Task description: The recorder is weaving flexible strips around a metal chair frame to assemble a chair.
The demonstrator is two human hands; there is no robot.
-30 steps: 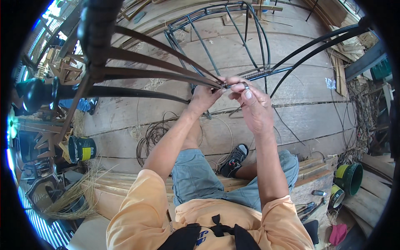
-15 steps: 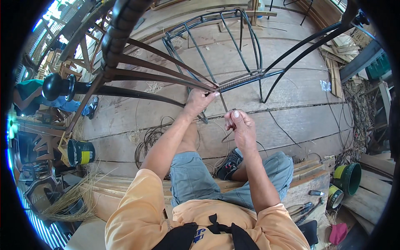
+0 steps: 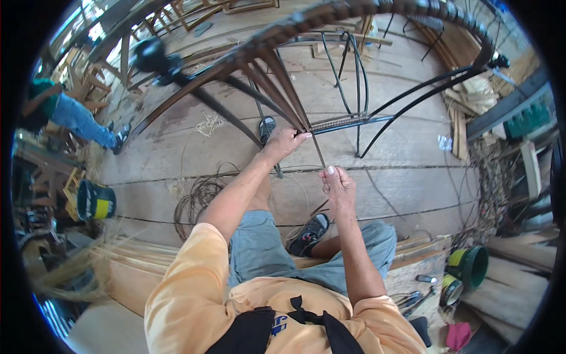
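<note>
A dark metal furniture frame with a curved, strand-wrapped rim stands before me. Several flat brown strips run down from the rim and converge at one end of a crossbar bound with close turns of strand. Right at that meeting point, my left hand is closed, pinching the bar and strip ends. Lower and to the right, my right hand is closed on a thin brown weaving strand. The strand stretches straight between the crossbar and my right fingers.
A coil of brown strand lies on the wooden floor by my leg. Green buckets stand at right, near hand tools on the bench; another bucket is at left. A person in jeans is at far left.
The frame has turned, so its wrapped rim now arches across the top of the view. My right hand has drawn away from my left, and more strand shows between them.
</note>
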